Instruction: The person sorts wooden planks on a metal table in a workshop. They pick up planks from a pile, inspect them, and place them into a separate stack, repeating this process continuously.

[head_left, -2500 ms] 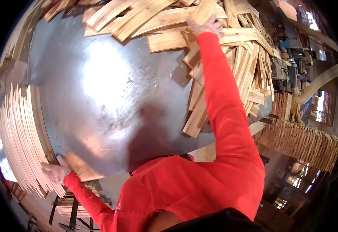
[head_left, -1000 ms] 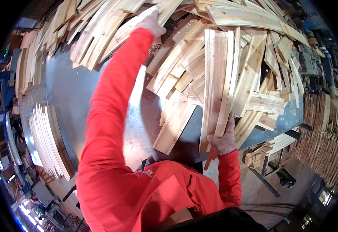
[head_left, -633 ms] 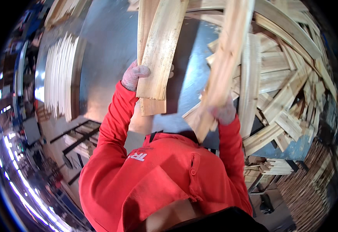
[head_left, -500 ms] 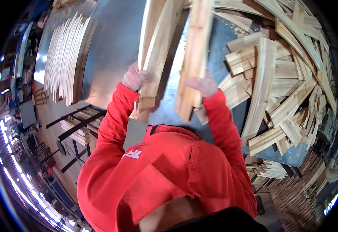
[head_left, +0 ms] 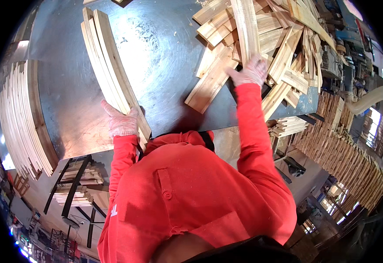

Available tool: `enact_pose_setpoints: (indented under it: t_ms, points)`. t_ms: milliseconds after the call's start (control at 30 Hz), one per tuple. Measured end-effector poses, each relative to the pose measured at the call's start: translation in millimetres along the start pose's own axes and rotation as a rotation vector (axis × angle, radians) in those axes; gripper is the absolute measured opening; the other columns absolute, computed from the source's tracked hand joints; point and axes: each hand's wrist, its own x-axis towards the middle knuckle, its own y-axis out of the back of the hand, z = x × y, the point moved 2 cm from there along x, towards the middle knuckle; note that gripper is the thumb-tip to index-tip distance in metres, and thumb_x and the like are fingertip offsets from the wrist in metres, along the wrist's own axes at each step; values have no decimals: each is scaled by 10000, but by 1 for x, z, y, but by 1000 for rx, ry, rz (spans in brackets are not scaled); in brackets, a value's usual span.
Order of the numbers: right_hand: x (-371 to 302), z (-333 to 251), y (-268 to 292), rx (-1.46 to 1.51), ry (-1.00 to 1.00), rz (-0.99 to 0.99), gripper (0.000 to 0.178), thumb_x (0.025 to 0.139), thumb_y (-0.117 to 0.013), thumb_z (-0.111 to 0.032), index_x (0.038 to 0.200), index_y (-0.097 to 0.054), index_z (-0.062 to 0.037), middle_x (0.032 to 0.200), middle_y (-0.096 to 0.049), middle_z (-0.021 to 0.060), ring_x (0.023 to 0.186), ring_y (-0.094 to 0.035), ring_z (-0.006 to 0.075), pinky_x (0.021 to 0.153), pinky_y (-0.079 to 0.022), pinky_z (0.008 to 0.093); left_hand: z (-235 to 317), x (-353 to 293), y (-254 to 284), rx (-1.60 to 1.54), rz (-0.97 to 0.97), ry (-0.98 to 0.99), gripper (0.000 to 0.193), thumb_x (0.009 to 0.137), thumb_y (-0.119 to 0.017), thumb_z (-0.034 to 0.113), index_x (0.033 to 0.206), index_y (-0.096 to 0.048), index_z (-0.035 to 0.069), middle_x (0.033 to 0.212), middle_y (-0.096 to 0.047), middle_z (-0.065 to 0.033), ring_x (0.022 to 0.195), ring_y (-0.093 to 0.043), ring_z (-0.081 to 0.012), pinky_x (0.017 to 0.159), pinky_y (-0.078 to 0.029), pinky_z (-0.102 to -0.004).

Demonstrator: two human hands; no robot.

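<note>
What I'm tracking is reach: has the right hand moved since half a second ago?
Yes: the right hand moved rightward, away from the left board stack.

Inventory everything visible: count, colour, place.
table: one, grey, upper centre
loose pile: many boards, tan, table's right
board bundle: about three, pale, left of centre
board row: many, pale, far left
plank stack: many, brown, beyond table's right
rack: one, black, lower left
hose: one, beige, far right
machinery: count unclear, dark, upper right
jacket: one, red, lower centre
left hand: one, pale-gloved, on board bundle
right hand: one, pale-gloved, at loose pile
</note>
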Motion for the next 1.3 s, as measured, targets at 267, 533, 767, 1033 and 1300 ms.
enact_pose_setpoints:
  t_ms: [267,533,767,1033,1300]
  points:
    - [-39,-32,-17,800,344,-346,850,764,-705,-198,1496,-284,-94,1250,-535,218,1131,-534,355,970,-458,421,-31,28,14,-71,-59,-112,1082,743,-758,240,1518,-43,0,1253,-581,-260,1108,-615,-369,947,-487,-378]
    - [-150,-294,-90,957,531,-796,1037,833,-675,-539,1524,-131,10,1504,-310,289,1394,-331,396,1141,-294,406,-28,-16,32,343,0,-118,1143,727,-748,523,1531,-111,20,1500,-304,-270,1302,-452,-393,1037,-421,-433]
    - [-134,-284,-166,1642,343,-862,648,992,-519,-418,1424,-397,50,1287,-570,160,1161,-556,179,1033,-403,338,-74,12,65,-1620,-668,-52,922,756,-756,391,1470,-322,3,1352,-527,-162,1153,-581,-259,996,-475,-363]
    - [-226,-413,-79,1570,519,-1096,642,870,-642,-163,1410,-328,-16,1199,-598,203,1096,-600,332,969,-479,370,-192,79,84,-779,-2,125,515,954,-524,485,1159,-668,35,1056,-703,-132,909,-662,-192,820,-521,-325]
    - [-247,-525,-43,471,1426,-1170,656,900,-507,-501,1418,-430,-106,1436,-430,215,1292,-450,370,1076,-377,442,-222,76,203,919,644,-56,701,813,-646,581,1317,-528,108,1365,-517,-144,1152,-560,-338,864,-492,-471]
